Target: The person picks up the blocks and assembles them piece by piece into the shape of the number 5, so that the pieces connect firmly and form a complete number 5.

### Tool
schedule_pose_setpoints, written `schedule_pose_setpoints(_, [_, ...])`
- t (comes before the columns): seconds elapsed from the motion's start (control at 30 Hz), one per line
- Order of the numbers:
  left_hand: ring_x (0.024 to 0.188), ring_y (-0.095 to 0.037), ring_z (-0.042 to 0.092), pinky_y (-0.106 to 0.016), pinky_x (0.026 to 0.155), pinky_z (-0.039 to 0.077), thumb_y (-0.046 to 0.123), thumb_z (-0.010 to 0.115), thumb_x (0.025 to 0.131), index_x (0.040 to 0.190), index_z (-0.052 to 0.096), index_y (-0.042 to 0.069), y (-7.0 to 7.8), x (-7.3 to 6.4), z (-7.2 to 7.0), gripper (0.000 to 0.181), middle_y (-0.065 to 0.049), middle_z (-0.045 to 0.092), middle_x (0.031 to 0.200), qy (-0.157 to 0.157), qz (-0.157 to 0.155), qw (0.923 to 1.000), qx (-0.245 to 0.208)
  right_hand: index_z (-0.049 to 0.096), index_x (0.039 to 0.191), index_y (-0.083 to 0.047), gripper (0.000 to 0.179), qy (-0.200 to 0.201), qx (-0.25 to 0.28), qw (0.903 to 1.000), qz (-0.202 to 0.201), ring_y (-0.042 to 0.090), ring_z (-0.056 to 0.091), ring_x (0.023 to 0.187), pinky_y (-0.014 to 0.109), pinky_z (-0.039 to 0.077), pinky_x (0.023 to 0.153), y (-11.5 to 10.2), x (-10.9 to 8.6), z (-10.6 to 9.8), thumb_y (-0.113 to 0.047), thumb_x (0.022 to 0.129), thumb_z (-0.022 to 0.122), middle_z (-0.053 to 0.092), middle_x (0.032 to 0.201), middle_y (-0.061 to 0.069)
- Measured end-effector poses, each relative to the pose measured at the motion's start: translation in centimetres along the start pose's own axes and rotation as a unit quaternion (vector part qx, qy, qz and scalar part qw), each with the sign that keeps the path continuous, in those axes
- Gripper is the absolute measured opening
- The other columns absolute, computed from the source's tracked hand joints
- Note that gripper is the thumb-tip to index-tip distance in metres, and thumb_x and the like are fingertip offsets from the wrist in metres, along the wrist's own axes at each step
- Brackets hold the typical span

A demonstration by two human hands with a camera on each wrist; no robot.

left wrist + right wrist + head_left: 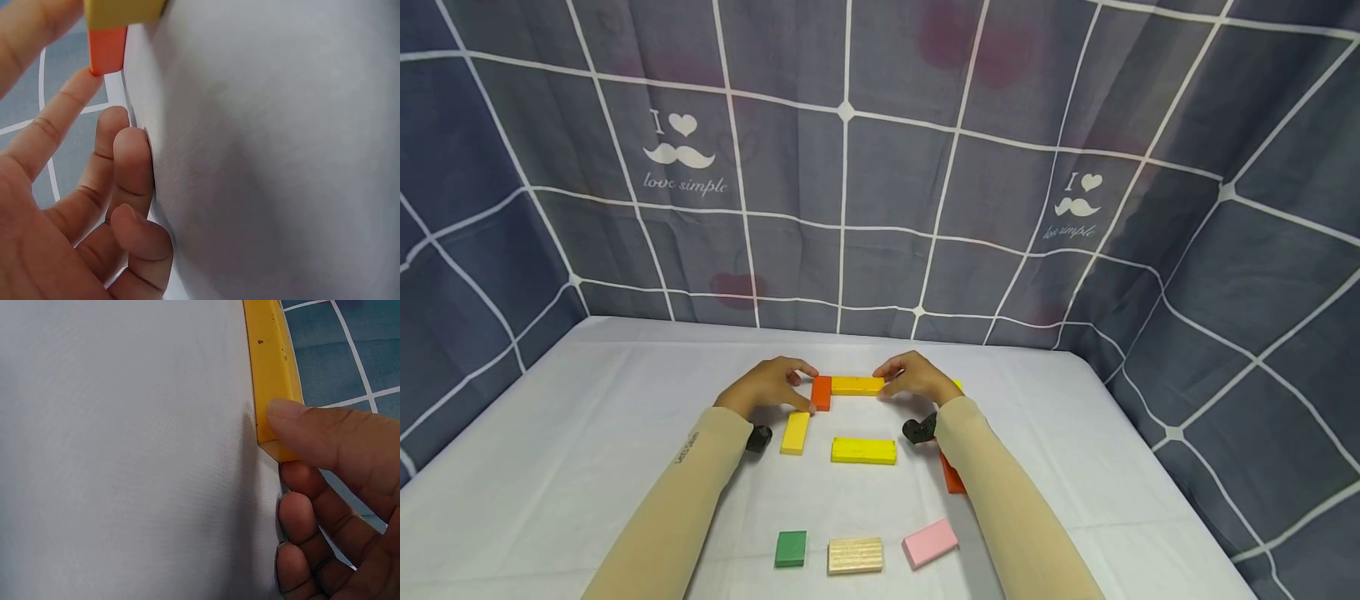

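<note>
Blocks (846, 386) meet at a corner on the far side of the desk (550, 467): the left hand (763, 387) is clamped on an orange block (822, 394) by its ends, the right hand (917, 377) on the right end of a yellow block (859, 386), probably to square them. Counted: four yellow, one mostly hidden; two orange; one green block (790, 548), one beige block (855, 555), one pink block (930, 543).

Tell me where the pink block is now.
In the head view, the pink block lies low, right of centre, between the wooden block and the right sleeve.
</note>
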State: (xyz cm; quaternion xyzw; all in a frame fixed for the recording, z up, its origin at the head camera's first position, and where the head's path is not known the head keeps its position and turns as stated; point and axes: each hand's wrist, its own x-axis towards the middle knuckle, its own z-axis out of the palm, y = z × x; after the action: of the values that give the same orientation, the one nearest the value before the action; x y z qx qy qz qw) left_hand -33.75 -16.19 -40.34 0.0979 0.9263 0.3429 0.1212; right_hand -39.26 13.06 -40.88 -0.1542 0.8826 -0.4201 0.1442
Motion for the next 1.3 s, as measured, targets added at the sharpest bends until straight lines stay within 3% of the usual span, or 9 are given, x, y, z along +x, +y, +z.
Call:
schedule_pose_setpoints(0.37, [0.124,-0.037,0.059,-0.06,0.112,0.044,0.027,0.089,0.09,0.151,0.06,0.008,-0.4,-0.5,-0.5,0.069,-0.022,0.065,0.135,-0.006,0.01,0.9998,-0.015,0.076,0.126,0.003,0.039,0.006,0.021,0.9996,-0.016,0.016,0.064,0.096,0.028,0.049,0.091,-0.1,-0.4,-0.2,0.001,0.088,0.085,0.074,0.105,0.008])
schedule_pose_setpoints(0.7, [0.118,-0.036,0.06,-0.055,0.105,0.049,0.026,0.079,0.1,0.143,0.064,0.003,-1.5,-2.3,-1.5,0.051,-0.018,0.067,0.126,-0.008,0.055,0.9982,-0.024,0.074,0.132,-0.001,0.033,0.013,0.018,0.9998,0.001,0.019,0.063,0.099,0.033,0.058,0.091,-0.2,-1.2,-0.9,-0.01,0.1,0.075,0.072,0.116,0.009])
schedule_pose_setpoints(0.83, [0.113,-0.031,0.062,-0.049,0.099,0.051,0.026,0.077,0.102,0.138,0.068,0.002,-2.0,-2.8,-1.6,0.044,-0.014,0.069,0.121,-0.016,0.081,0.996,-0.035,0.07,0.137,0.003,0.038,0.004,0.058,0.9983,-0.006,0.019,0.064,0.097,0.036,0.059,0.093,0.0,-1.6,-1.4,-0.01,0.101,0.072,0.07,0.12,0.011])
schedule_pose_setpoints(1.0, [0.11,-0.028,0.064,-0.048,0.101,0.051,0.023,0.08,0.098,0.135,0.07,0.0,-2.5,-3.4,-1.8,0.045,-0.012,0.071,0.12,-0.029,0.11,0.9923,-0.05,0.064,0.141,0.009,0.043,-0.007,0.125,0.992,-0.018,0.018,0.064,0.097,0.031,0.057,0.086,0.6,-2.0,-2.0,-0.006,0.101,0.07,0.07,0.124,0.018])
schedule_pose_setpoints(1.13, [0.111,-0.028,0.062,-0.044,0.098,0.051,0.021,0.085,0.093,0.138,0.068,0.0,-2.5,-4.0,-2.0,0.052,-0.013,0.07,0.123,-0.059,0.104,0.9901,-0.072,0.06,0.144,0.01,0.045,-0.015,0.159,0.987,-0.017,0.021,0.064,0.103,0.03,0.056,0.087,1.2,-2.3,-2.4,-0.006,0.103,0.069,0.068,0.132,0.025])
schedule_pose_setpoints(1.3, [0.104,-0.027,0.057,-0.038,0.093,0.05,0.013,0.092,0.086,0.139,0.068,0.001,-2.5,-4.7,-1.7,0.059,-0.011,0.067,0.121,-0.089,0.09,0.9864,-0.105,0.056,0.148,0.011,0.047,-0.013,0.195,0.9808,-0.01,0.035,0.062,0.119,0.033,0.057,0.094,1.6,-2.9,-2.9,-0.004,0.105,0.067,0.062,0.139,0.03])
